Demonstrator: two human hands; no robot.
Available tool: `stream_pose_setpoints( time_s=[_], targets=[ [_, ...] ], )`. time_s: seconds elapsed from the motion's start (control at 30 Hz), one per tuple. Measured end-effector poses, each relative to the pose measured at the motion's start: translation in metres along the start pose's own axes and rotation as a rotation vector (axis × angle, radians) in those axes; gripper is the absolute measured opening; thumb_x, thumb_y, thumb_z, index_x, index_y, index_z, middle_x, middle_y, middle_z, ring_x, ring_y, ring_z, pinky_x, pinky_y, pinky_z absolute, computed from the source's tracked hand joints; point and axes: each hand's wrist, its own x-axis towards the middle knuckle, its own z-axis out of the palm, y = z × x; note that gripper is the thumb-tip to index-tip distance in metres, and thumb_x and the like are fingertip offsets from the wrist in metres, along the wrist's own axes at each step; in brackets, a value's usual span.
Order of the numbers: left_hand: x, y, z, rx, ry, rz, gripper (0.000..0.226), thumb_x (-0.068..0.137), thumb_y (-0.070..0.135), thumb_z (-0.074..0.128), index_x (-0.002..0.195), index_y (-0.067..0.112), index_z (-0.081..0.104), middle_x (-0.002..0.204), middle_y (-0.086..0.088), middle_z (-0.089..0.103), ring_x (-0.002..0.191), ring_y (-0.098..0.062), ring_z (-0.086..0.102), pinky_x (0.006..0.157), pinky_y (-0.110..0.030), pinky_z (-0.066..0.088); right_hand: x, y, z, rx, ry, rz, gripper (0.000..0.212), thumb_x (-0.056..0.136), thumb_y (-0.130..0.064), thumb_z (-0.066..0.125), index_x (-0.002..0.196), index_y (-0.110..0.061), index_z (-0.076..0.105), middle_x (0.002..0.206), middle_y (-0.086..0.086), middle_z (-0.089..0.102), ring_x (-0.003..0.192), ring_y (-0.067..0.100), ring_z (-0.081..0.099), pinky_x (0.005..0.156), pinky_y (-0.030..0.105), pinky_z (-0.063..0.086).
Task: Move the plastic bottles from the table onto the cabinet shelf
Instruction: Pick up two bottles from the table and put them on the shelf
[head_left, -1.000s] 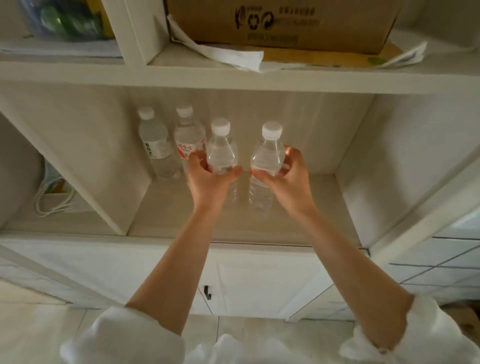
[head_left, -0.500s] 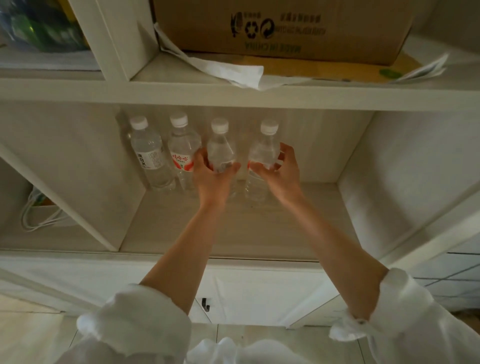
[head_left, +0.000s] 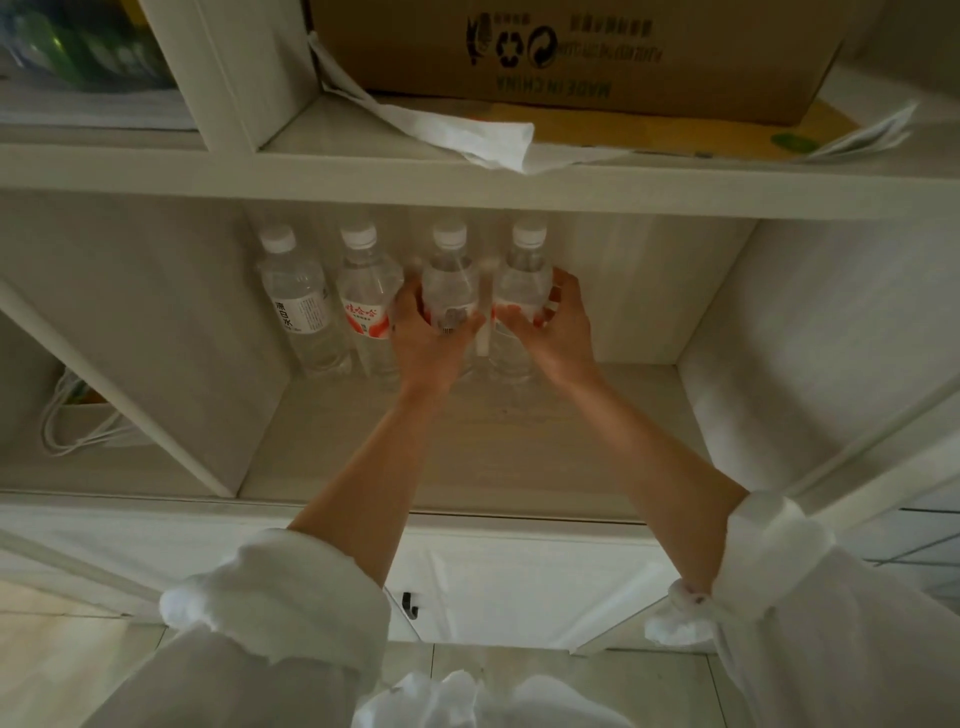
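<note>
Left hand (head_left: 434, 332): fingers wrapped round third bottle (head_left: 450, 291) at its label.
Right hand (head_left: 558, 325): fingers gripping fourth bottle (head_left: 523, 280) likewise.
Place: cabinet shelf (head_left: 493, 447), rear edge, beside two others.
Handling: likely light, thin-walled, slippery; hold mid-body.

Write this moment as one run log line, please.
stage: placing | left hand: holds third clear plastic bottle | right hand: holds fourth clear plastic bottle | place: white cabinet shelf, back row
</note>
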Motion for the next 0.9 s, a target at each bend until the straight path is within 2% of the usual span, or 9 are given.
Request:
stream_pose_setpoints(
  time_s=[0.17,0.27,0.4,0.47,0.53,0.63,0.73,0.8,0.9],
  targets=[
    [-0.001,-0.001,0.000,0.031,-0.017,0.008,0.084,0.071,0.016,0.087,0.142,0.006,0.043,0.129,0.000,0.059,0.119,-0.007,0.057,0.099,-0.013,0.046,-0.002,0.002,0.000,-0.011,-0.001,-0.006,0.068,0.078,-0.024,0.079,0.134,-0.012,0.042,0.109,-0.008,0.060,0.088,-0.012,0.058,0.072,0.003,0.046],
    [-0.002,-0.004,-0.001,0.102,-0.037,0.001,0.093,0.073,0.026,0.085,0.149,0.012,0.034,0.142,-0.002,0.052,0.131,-0.012,0.052,0.108,-0.031,0.045,-0.003,-0.001,-0.001,-0.030,-0.007,-0.013,0.069,0.077,-0.023,0.079,0.134,-0.010,0.043,0.113,-0.005,0.059,0.089,-0.013,0.057,0.071,0.001,0.045],
    [-0.004,-0.008,-0.001,0.133,-0.026,0.000,0.098,0.075,0.037,0.081,0.154,0.024,0.025,0.151,0.001,0.043,0.140,-0.015,0.042,0.113,-0.041,0.041,-0.004,-0.005,-0.001,-0.060,-0.010,-0.004,0.065,0.074,-0.029,0.080,0.128,-0.012,0.047,0.114,-0.002,0.060,0.096,-0.002,0.061,0.072,0.002,0.046],
    [-0.005,-0.009,-0.002,0.153,-0.023,-0.006,0.097,0.076,0.036,0.080,0.155,0.027,0.023,0.154,0.001,0.040,0.142,-0.017,0.039,0.114,-0.042,0.039,-0.007,-0.007,-0.003,-0.072,-0.023,0.008,0.055,0.076,-0.026,0.080,0.121,-0.017,0.049,0.102,-0.016,0.058,0.087,-0.009,0.057,0.069,0.000,0.044],
    [-0.009,-0.007,-0.005,0.152,-0.052,-0.014,0.092,0.081,0.029,0.078,0.155,0.025,0.024,0.154,0.000,0.040,0.141,-0.016,0.040,0.115,-0.038,0.038,-0.010,-0.009,-0.003,-0.082,-0.016,0.018,0.057,0.077,-0.025,0.079,0.125,-0.016,0.049,0.098,-0.020,0.054,0.086,-0.007,0.056,0.070,0.002,0.044],
    [-0.018,-0.010,-0.010,0.145,-0.082,-0.046,0.075,0.087,0.020,0.073,0.151,0.021,0.034,0.149,0.003,0.047,0.136,-0.011,0.046,0.113,-0.028,0.038,-0.017,-0.010,-0.002,-0.073,0.007,0.037,0.057,0.080,-0.028,0.075,0.129,-0.017,0.047,0.109,-0.011,0.055,0.100,0.006,0.058,0.086,0.017,0.048],
    [-0.026,-0.014,-0.018,0.158,-0.075,-0.090,0.061,0.090,0.021,0.069,0.146,0.020,0.043,0.145,0.005,0.052,0.133,-0.012,0.048,0.113,-0.038,0.041,-0.028,-0.009,-0.003,-0.087,0.048,0.065,0.060,0.085,-0.034,0.069,0.136,-0.019,0.040,0.129,0.000,0.051,0.111,0.009,0.054,0.098,0.026,0.046],
    [-0.033,-0.013,-0.023,0.159,-0.084,-0.100,0.055,0.092,0.019,0.065,0.144,0.020,0.047,0.142,0.004,0.054,0.129,-0.014,0.052,0.110,-0.039,0.044,-0.037,-0.009,-0.005,-0.108,0.069,0.060,0.055,0.089,-0.032,0.065,0.136,-0.017,0.040,0.132,0.003,0.050,0.111,0.008,0.052,0.099,0.026,0.045],
    [-0.044,-0.010,-0.031,0.172,-0.073,-0.100,0.045,0.096,0.016,0.059,0.140,0.015,0.049,0.140,0.001,0.056,0.127,-0.016,0.054,0.103,-0.027,0.044,-0.052,-0.007,-0.005,-0.092,0.078,0.042,0.046,0.092,-0.030,0.060,0.132,-0.015,0.043,0.124,-0.001,0.055,0.113,0.011,0.055,0.097,0.028,0.048]
  ],
)
